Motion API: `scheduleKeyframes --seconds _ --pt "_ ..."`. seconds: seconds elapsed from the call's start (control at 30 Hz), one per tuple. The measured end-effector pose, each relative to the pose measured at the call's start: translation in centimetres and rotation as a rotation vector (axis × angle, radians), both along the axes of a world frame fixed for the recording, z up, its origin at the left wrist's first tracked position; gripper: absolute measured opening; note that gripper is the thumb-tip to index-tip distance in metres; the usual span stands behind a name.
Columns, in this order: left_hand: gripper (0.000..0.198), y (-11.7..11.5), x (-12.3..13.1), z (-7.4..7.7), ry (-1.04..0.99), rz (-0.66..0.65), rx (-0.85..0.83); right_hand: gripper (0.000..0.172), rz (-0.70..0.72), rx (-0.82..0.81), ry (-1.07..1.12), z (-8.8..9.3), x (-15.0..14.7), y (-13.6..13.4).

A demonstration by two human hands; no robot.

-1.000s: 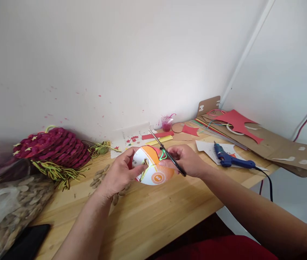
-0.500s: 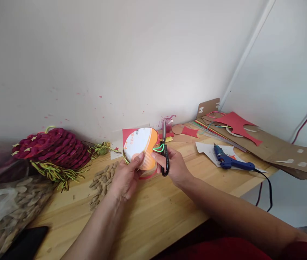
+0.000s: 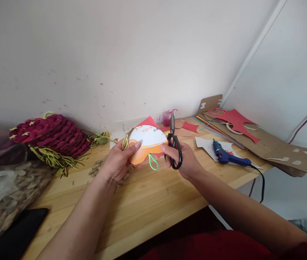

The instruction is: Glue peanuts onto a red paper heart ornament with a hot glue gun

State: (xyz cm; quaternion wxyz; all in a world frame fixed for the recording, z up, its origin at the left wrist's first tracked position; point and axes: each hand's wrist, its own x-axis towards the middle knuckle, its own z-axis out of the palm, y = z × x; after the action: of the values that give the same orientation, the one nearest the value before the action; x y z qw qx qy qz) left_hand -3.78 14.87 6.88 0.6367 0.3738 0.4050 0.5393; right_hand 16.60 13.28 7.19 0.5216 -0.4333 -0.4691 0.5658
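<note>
My left hand (image 3: pixel 122 157) pinches the left side of a white and orange printed card cutout (image 3: pixel 149 139), thumb on its face. A green cord loop (image 3: pixel 153 162) hangs from the card's lower edge, and yellow-green yarn (image 3: pixel 126 140) shows at its left, by my fingers. My right hand (image 3: pixel 183 159) holds black-handled scissors (image 3: pixel 172 124), blades together and pointing up, while its thumb and fingers grip the card's right edge. Red paper (image 3: pixel 150 121) pokes out behind the card; whether it is attached cannot be seen. Peanuts (image 3: pixel 97 168) lie partly hidden behind my left hand.
At left stand a maroon peanut-covered craft piece (image 3: pixel 58 135) with yarn tassels, a bag of peanuts (image 3: pixel 20 195) and a black flat object (image 3: pixel 20 231). A blue glue gun (image 3: pixel 230 157) rests on white card at right, near cardboard (image 3: pixel 278 151) and red scraps (image 3: pixel 237 122).
The card has turned clockwise, so its green loop has gone from the right side to hanging below. The scissors have shifted slightly right with my right hand.
</note>
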Motion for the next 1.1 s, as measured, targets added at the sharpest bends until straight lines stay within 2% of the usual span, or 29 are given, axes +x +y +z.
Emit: scheduleKeyframes --seconds 0.1,0.2,0.3,0.43,0.6,1.1 --pt "0.052 0.2 -0.1 0.2 -0.009 0.06 0.008 0.045 0.095 0.003 -0.073 -0.2 0.5 -1.3" --pt "0.05 0.7 -0.8 0.5 -0.031 0.137 0.034 0.05 0.196 -0.056 -0.211 -0.2 2.3 -2.6" --pt "0.044 1.2 -1.5 0.5 -0.048 0.176 0.048 0.055 0.383 -0.12 -0.415 0.0 4.7 -3.7" --pt "0.037 1.2 -1.7 0.6 -0.045 0.176 0.029 0.051 0.594 -0.129 -0.674 0.5 6.5 -4.4" --pt "0.031 1.0 -1.4 0.7 -0.011 0.167 0.008 0.05 0.612 -0.064 -0.903 1.3 6.0 -3.9" --pt "0.034 0.9 -1.4 1.0 0.016 0.03 -0.028 0.044 0.639 -0.081 -1.0 3.0 4.9 -2.3"
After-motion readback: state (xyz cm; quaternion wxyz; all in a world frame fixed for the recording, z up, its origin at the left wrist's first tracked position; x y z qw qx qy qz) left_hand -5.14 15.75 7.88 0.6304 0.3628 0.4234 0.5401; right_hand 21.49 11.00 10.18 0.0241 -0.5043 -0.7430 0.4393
